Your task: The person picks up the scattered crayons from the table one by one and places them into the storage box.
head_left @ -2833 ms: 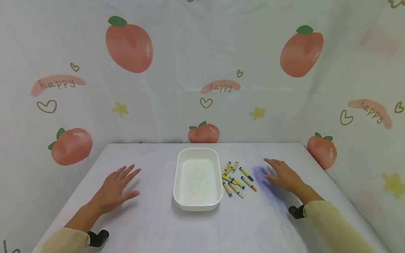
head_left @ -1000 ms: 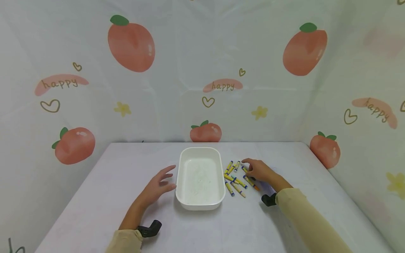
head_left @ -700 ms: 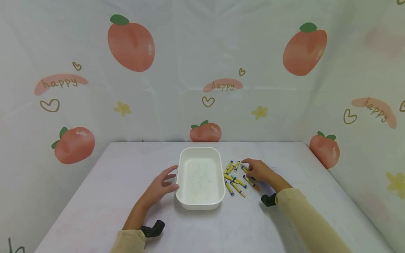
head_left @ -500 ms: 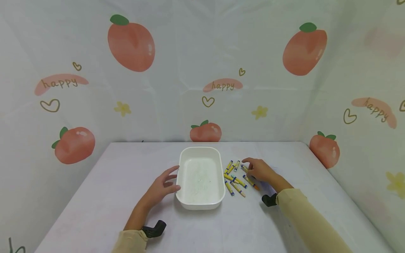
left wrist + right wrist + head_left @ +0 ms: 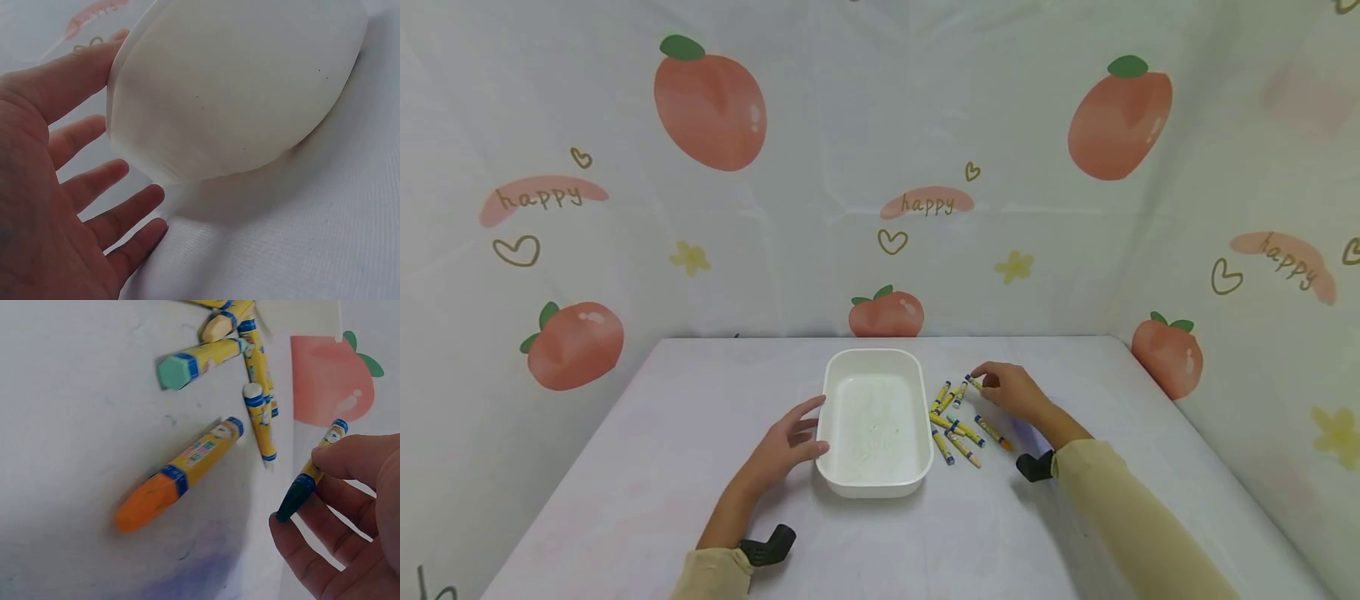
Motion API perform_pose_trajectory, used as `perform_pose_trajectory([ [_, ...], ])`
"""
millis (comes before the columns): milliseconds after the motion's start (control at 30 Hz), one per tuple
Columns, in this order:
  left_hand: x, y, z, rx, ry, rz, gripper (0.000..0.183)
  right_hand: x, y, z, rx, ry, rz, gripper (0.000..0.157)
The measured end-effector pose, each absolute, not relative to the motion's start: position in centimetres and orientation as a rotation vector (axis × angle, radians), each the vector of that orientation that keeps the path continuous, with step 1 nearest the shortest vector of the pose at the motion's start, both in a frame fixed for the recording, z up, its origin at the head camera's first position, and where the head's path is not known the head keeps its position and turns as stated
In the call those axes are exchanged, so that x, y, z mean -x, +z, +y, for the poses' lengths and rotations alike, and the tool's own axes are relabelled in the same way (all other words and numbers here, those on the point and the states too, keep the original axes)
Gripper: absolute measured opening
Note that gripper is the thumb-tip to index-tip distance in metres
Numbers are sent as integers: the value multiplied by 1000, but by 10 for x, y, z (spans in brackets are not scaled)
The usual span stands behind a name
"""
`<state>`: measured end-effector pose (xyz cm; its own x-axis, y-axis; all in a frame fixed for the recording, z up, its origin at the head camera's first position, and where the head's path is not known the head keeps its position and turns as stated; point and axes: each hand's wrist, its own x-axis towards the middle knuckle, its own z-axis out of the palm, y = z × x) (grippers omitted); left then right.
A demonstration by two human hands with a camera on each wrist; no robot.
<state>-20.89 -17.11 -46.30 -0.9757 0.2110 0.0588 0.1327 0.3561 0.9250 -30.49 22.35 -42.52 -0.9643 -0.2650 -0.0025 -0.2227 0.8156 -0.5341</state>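
My right hand (image 5: 1013,393) pinches a dark green crayon (image 5: 295,497) in a yellow and blue wrapper, thumb on one side and fingers on the other. In the right wrist view the crayon slants with its green tip low, over the white tabletop. An orange crayon (image 5: 187,464) lies nearest to that hand on the table. To the left of the loose crayons stands a white rectangular tray (image 5: 874,492). At its left side is my left hand (image 5: 778,447), fingers spread and relaxed, with thumb tip and fingertips right at the rim and outer wall.
Several more crayons lie loosely heaped along the tray's right side, among them a light green crayon (image 5: 178,372) and a pale peach crayon (image 5: 220,326). A bluish stain (image 5: 1028,437) marks the tabletop under my right wrist. A printed curtain (image 5: 820,275) stands behind the table.
Both hands have come inward, my left to the tray's side and my right to the crayons. My right hand has since picked up the dark green crayon and shifted slightly away from me.
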Motion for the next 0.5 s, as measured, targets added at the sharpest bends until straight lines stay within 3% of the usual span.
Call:
perform_pose_trajectory([
  [500,209,-468,-174,-371,1783,2468,68,314,-398,198,514,-989,2936,26],
])
